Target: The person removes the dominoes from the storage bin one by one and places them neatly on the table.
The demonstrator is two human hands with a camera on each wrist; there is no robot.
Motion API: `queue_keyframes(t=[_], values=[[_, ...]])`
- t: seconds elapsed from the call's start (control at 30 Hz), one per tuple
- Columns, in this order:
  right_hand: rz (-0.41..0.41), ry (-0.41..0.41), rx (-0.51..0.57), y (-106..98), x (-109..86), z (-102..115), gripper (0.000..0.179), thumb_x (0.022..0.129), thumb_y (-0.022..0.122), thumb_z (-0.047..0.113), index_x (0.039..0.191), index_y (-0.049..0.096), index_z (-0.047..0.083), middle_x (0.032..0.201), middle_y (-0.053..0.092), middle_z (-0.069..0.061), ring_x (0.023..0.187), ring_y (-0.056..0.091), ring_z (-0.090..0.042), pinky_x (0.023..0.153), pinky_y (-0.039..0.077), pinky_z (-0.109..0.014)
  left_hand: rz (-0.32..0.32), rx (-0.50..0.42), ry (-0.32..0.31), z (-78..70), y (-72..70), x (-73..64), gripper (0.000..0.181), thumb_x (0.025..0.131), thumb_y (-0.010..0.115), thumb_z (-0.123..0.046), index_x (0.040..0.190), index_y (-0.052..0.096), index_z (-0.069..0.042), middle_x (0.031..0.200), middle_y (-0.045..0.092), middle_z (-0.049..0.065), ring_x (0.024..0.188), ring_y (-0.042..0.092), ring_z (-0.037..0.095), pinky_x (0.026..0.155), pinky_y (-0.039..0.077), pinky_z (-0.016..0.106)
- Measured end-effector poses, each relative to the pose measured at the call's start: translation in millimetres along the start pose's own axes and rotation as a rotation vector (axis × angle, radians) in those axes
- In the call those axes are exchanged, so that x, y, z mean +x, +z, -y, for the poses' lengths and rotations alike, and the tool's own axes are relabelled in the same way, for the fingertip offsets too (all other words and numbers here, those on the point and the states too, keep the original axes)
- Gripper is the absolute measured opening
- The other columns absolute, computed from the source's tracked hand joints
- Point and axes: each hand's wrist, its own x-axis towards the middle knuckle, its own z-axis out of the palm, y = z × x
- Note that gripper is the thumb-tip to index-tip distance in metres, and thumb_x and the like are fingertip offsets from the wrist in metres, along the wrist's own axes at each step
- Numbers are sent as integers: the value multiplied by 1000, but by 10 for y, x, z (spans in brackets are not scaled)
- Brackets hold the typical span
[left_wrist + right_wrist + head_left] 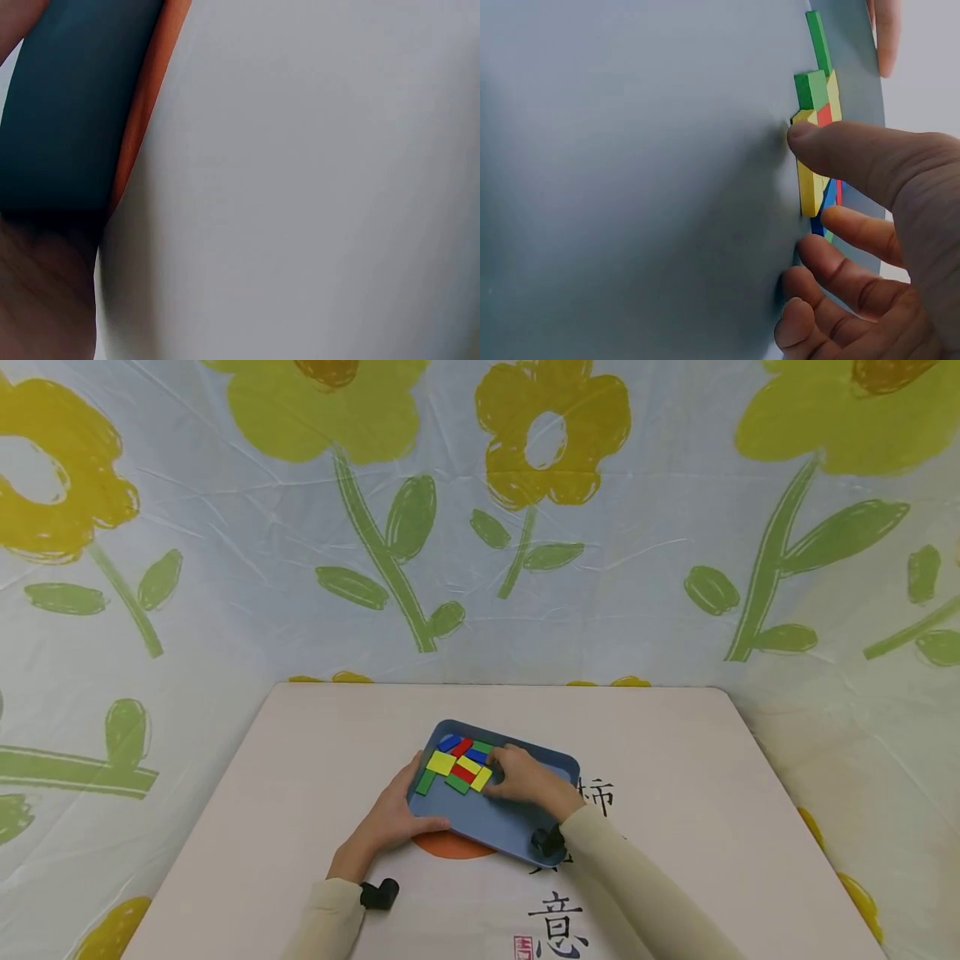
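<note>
A blue-grey tray lies at an angle on the table. In its left part, flat coloured blocks are packed together: a yellow square block, green, red, blue and other yellow ones. My left hand holds the tray's left near corner, thumb along the near rim and fingers along the left side. My right hand is over the tray at the cluster's right edge. In the right wrist view, its thumb and index finger pinch a long yellow block near its two ends; the other fingers curl beside it.
An orange printed shape on the pale table covering shows under the tray's near edge. Black printed characters run down to the right. Behind stands a flower-patterned cloth. Black wrist cameras sit on both wrists.
</note>
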Motion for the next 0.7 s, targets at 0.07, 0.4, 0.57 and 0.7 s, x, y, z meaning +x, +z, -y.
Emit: queue_keyframes(t=[0.07, 0.4, 0.57, 0.7], values=[[-2, -9, -3, 7, 6, 9, 52, 86, 84, 35, 125, 67, 5, 111, 63, -9, 95, 57, -18, 91, 57, -39, 1, 0, -8, -2, 3, -3, 128, 70, 91, -54, 167, 14, -23, 170, 27, 5, 151, 33, 32, 120, 31, 63], [6, 0, 5, 49, 39, 63, 52, 87, 83, 35, 127, 67, 6, 117, 63, -8, 98, 58, -18, 95, 57, -38, 3, 1, -16, -13, 2, -6, 126, 72, 90, -54, 167, 14, -24, 170, 27, 6, 151, 34, 33, 120, 32, 63], [19, -21, 3, 40, 29, 66, 49, 87, 81, 27, 130, 66, 8, 119, 60, -9, 100, 57, -19, 96, 56, -40, -2, 6, -13, -7, 3, -11, 125, 72, 90, -55, 167, 15, -24, 169, 28, 5, 150, 36, 31, 119, 34, 62], [47, -37, 1, 24, -9, 57, 47, 87, 79, 19, 131, 66, 11, 122, 56, -11, 102, 55, -22, 94, 55, -42, -3, -1, -21, -3, -1, -21, 125, 72, 90, -54, 167, 15, -25, 169, 29, 4, 149, 37, 31, 119, 34, 62]])
